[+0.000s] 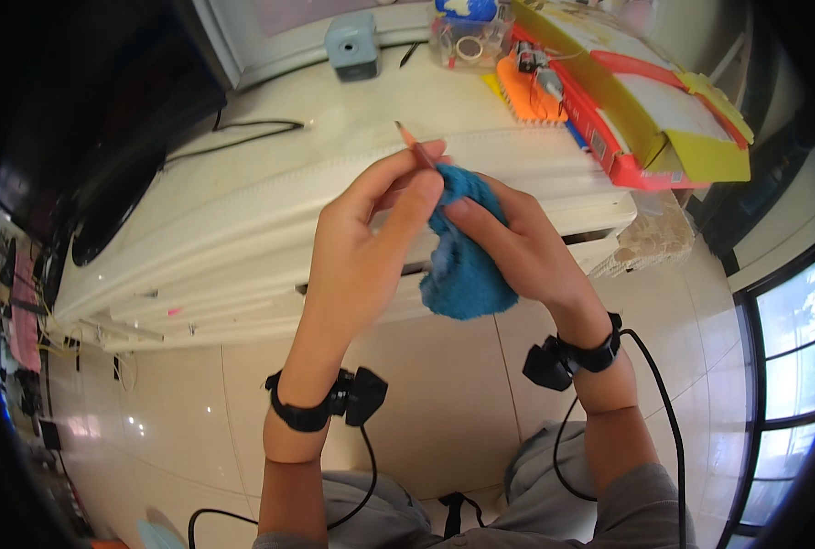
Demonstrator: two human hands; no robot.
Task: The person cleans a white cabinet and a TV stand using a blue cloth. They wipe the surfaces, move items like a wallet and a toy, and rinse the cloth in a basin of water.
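Note:
A sharpened pencil [417, 149] is pinched between the thumb and fingers of my left hand [373, 213], its dark tip pointing up and to the left. My right hand [517, 233] grips a fluffy blue cloth [472, 278], which is bunched around the pencil's lower part. That part of the pencil is hidden by the cloth and fingers. The loose end of the cloth hangs below my right thumb. Both hands are held close together in front of the edge of a white cabinet top [352, 123].
On the cabinet stand a light-blue pencil sharpener [352, 48], a black pen [409, 55] and a clear plastic container [469, 44] of small items. An orange spiral notebook [527, 96] lies beside a red and yellow-green box [654, 103]. A black screen [105, 75] stands at left, a black cable [256, 125] near it.

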